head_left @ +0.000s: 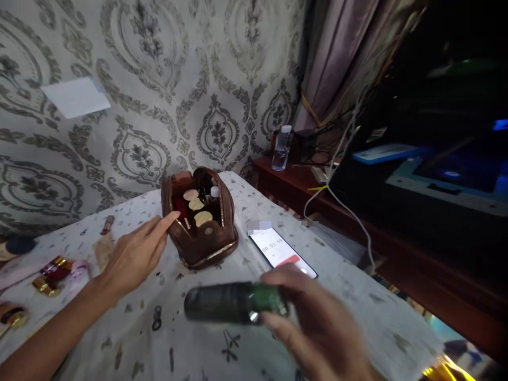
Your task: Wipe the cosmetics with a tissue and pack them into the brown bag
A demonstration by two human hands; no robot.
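Note:
An open brown zippered bag [206, 243] stands on the patterned white cloth, with several round gold-topped items and a small white-capped bottle [215, 193] inside. My left hand [137, 254] reaches to the bag's left edge, its index finger stretched out against the rim and the other fingers loosely extended, holding nothing. In front of the bag, my right hand [313, 317] grips a dark cylindrical bottle [222, 302] by its green end. The bottle lies level above the cloth, pointing left, slightly blurred. Just beyond my right hand lies a phone [278, 247] showing a timer.
Several cosmetic items, including a dark red and gold bottle [56, 268], lie at the left. A clear bottle [281, 148] stands on the red-brown wooden shelf [264, 168] at the back right. White cables [353, 203] hang over the shelf edge. Patterned wallpaper rises behind.

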